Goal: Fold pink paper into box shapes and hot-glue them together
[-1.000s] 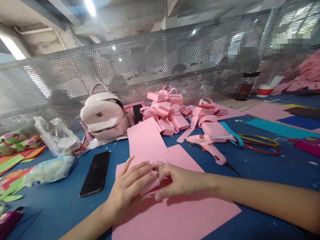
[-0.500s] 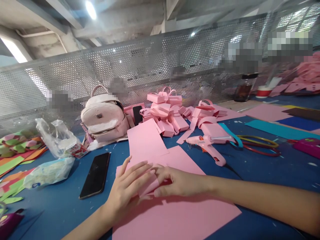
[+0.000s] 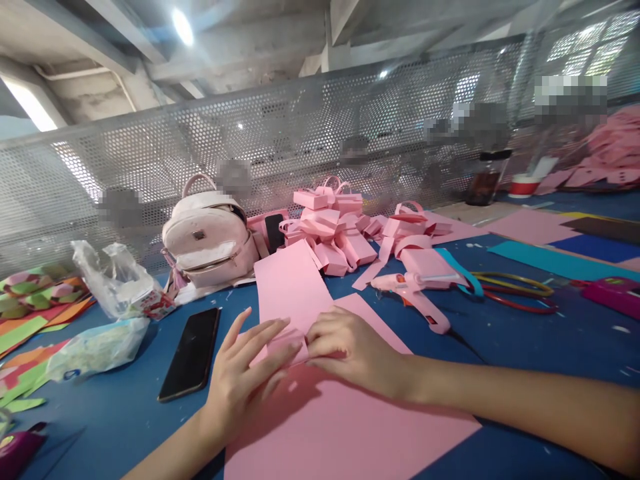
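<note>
Between my hands is a small piece of folded pink paper (image 3: 286, 341), partly hidden by my fingers. My left hand (image 3: 250, 367) grips it from the left with long, bent fingers on top, the little finger raised and the thumb low. On the right end, my right hand (image 3: 345, 347) pinches the paper with its fingertips drawn together. Below both hands lies a large pink paper sheet (image 3: 350, 427) on the blue table. Another pink sheet (image 3: 290, 273) stretches away just beyond my fingers.
A black phone (image 3: 190, 353) lies left of my hand; a pink glue gun (image 3: 417, 300) lies to the right. Behind are a pink backpack (image 3: 210, 233) and a heap of pink paper bags (image 3: 333, 227). Plastic bags (image 3: 100, 347) and coloured paper strips (image 3: 25, 373) are far left.
My right hand has turned and closed its fingertips on the paper's right end. The folded piece has shifted slightly up and left, and my left fingers have slid back a little.
</note>
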